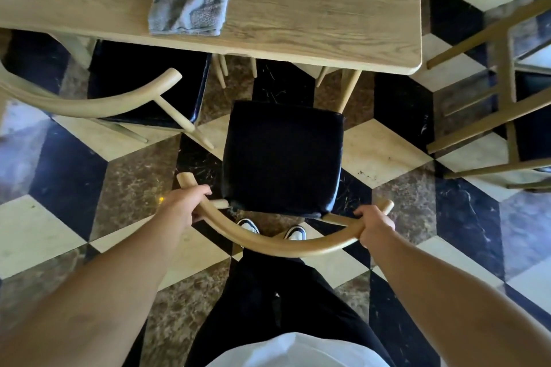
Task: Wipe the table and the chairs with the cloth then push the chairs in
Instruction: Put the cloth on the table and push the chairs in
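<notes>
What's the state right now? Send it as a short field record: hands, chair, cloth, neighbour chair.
left hand: grips the curved backrest near its left end
right hand: grips the backrest near its right end
chair seat: pulled out, clear of the table
cloth: folded, lying on the table, untouched
neighbour chair: seat partly under the table

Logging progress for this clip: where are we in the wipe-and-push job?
Looks done: wiping, judged only from the cloth lying folded on the table, and the left chair partly tucked under. In hand: left hand and right hand grip the middle chair's backrest. Left: pushing that chair in; it stands clear of the table.
</notes>
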`<action>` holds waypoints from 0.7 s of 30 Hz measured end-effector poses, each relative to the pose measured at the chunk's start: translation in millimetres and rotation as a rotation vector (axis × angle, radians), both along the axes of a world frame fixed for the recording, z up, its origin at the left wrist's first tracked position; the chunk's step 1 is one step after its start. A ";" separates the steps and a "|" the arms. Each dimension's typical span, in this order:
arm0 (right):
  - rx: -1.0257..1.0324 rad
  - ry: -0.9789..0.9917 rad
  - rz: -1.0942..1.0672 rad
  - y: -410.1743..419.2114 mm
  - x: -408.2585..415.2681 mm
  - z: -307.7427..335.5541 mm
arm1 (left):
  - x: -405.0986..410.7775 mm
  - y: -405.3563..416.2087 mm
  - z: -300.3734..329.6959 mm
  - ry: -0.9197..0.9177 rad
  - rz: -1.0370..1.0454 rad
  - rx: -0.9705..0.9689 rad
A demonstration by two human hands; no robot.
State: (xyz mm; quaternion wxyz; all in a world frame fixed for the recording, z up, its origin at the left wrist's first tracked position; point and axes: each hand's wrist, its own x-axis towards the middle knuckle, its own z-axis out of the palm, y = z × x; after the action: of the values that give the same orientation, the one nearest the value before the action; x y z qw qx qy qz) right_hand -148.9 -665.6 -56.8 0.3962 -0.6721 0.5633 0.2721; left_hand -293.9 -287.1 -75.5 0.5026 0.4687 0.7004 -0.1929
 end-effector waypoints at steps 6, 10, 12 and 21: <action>0.045 0.017 0.022 -3.4 -0.9 -1.3 | -1.7 -6.3 -5.7 -0.140 0.219 -0.122; 0.064 -0.012 -0.020 -1.2 -8.0 1.5 | -4.3 -5.2 -1.4 -0.153 0.243 -0.147; 0.067 -0.009 -0.035 2.1 -11.9 2.8 | -3.9 0.9 0.1 -0.167 0.242 -0.139; 0.128 -0.074 -0.077 39.9 5.9 18.0 | 19.1 40.6 13.0 -0.183 0.207 -0.124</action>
State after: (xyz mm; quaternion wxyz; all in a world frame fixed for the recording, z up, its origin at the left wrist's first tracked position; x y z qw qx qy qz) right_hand -143.0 -625.7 -38.8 0.4689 -0.6329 0.5553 0.2671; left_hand -274.8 -246.4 -62.5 0.6095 0.3778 0.6829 -0.1395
